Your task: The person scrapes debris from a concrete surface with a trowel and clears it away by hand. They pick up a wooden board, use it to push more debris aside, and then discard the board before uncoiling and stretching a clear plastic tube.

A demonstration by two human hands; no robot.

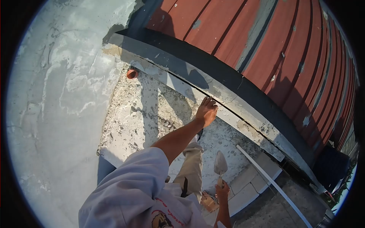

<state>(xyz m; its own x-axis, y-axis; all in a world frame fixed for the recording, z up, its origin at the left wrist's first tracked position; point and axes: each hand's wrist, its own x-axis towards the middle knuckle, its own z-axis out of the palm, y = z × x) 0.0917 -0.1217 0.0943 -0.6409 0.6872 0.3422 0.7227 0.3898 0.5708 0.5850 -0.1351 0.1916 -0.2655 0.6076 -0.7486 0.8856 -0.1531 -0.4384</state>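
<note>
My left hand [207, 111] reaches out to the pale ledge [176, 84] along the roof edge. Its bent fingertips touch the ledge beside a long dark gap, slightly apart, and I see nothing held in them. Lower down, my right hand [222, 190] is closed around the handle of a pointed trowel [220, 164]. The trowel's blade points up in the view and looks grey and smeared.
Red ribbed metal roofing [273, 49] lies beyond the ledge. A grey plastered surface [64, 114] fills the left. An orange pipe opening [132, 73] sits in the rough floor. A long white strip [273, 184] slants at lower right, near a dark container [330, 167].
</note>
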